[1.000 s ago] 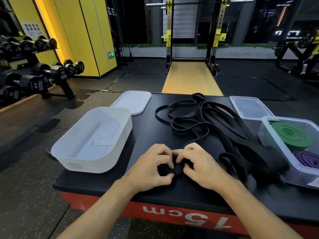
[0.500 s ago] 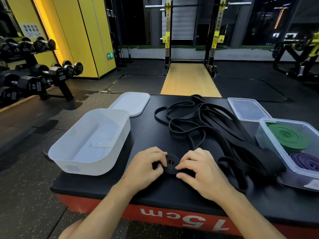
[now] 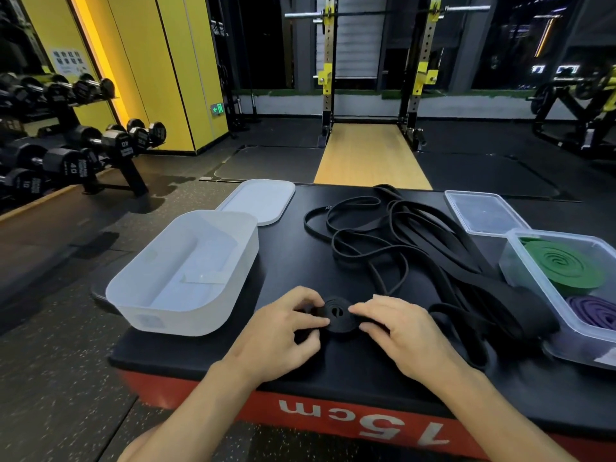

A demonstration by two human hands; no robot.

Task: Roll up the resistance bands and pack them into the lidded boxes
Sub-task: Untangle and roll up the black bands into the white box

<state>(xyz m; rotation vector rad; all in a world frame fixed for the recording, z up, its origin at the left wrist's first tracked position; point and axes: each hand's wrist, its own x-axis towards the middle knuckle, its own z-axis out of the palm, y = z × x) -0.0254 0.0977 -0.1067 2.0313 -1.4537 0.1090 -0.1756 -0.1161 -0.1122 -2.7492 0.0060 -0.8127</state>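
The coil (image 3: 336,313) of black band lies flat on the platform (image 3: 290,261) at lower centre of the frame, pinched between both hands. The left hand (image 3: 283,331) grips its left edge with curled fingers and thumb. The right hand (image 3: 403,331) pinches the right edge, where the unrolled tail runs off toward the loose bands (image 3: 416,248) heaped right of centre. I judge the flat, two-sided hold is there to stop the springy turns from unwinding while more band is fed on.

The white box (image 3: 173,318) sits open just left of the hands, its lid (image 3: 260,200) laid behind it, likely so that a finished coil can drop straight in. At the right edge a clear box (image 3: 513,258) already holds a green roll (image 3: 563,268) and a purple roll (image 3: 593,311); its clear lid (image 3: 483,211) lies just behind it.

The platform's red side reads "15cm", upside down from here. The dumbbells (image 3: 71,161) at upper left show "40" and "10". White print on one loose band is too small to read.
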